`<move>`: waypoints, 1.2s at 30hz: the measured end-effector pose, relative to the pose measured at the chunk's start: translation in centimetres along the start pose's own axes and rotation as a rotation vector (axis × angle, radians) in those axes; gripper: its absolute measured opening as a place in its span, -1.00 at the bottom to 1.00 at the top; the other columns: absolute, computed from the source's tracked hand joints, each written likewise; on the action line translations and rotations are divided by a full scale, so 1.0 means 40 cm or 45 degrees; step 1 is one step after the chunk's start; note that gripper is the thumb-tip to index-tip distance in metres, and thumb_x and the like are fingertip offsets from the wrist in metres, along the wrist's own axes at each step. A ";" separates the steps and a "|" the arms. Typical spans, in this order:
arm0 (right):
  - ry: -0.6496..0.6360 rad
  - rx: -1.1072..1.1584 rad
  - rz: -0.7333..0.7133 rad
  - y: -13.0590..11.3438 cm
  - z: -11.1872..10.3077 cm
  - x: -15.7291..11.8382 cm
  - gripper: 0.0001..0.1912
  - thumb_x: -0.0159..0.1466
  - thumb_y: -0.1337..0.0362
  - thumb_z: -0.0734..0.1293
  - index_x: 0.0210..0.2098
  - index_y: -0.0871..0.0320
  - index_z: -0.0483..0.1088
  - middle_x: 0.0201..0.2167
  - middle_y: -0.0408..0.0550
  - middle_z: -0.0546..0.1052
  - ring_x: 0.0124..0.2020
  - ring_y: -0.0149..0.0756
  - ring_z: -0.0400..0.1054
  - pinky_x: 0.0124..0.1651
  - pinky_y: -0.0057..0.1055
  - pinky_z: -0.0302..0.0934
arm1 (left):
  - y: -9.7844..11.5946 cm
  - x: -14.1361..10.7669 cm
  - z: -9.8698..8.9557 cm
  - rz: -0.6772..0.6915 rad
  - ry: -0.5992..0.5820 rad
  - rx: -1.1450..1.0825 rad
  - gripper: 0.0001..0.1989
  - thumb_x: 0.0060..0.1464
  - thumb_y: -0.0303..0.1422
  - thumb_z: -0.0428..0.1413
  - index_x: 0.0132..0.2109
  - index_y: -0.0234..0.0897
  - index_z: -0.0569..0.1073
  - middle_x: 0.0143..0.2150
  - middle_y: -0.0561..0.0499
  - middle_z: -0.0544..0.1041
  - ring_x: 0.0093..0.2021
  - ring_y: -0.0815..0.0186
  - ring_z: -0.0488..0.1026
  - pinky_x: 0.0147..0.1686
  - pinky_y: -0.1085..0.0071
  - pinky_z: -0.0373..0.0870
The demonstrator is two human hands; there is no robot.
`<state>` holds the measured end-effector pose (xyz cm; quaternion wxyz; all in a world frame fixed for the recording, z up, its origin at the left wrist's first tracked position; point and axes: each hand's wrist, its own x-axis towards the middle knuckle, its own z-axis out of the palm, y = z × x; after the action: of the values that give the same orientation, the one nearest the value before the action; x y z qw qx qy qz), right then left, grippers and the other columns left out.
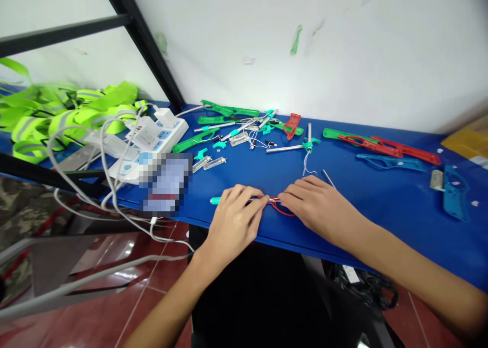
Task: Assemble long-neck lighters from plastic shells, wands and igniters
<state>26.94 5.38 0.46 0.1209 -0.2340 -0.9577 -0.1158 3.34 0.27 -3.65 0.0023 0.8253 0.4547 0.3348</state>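
Holding a red plastic shell (pixel 281 213) near the front edge of the blue tabletop (pixel 251 170), in the head view, both hands are working close together. The left hand (pixel 238 213) is gripping with bent, nearly closed fingers, a teal tip (pixel 215 200) showing beyond it; the right hand (pixel 318 200) is pinching the shell's right side, fingers bunched, thumb hidden. Good handling is probably calling for even, gentle pressure and fingertips clear of the shell's rim.

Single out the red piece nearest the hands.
The red piece showing between the left hand and right hand; the other red pieces lie farther back, untouched.
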 end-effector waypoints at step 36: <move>0.060 0.306 0.194 -0.017 0.012 -0.050 -0.80 0.53 0.45 0.25 -0.05 0.24 0.54 -0.10 0.08 0.64 -0.08 -0.15 0.50 -0.02 -0.23 0.49 | 0.004 -0.001 -0.003 -0.003 -0.049 -0.015 -0.82 0.46 -0.49 0.14 0.05 -0.21 0.62 -0.05 -0.04 0.67 -0.08 0.18 0.52 -0.10 0.19 0.31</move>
<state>28.24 4.08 -0.66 0.1791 -0.2872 -0.9410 0.0037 3.37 0.11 -3.55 0.0161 0.8311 0.4535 0.3216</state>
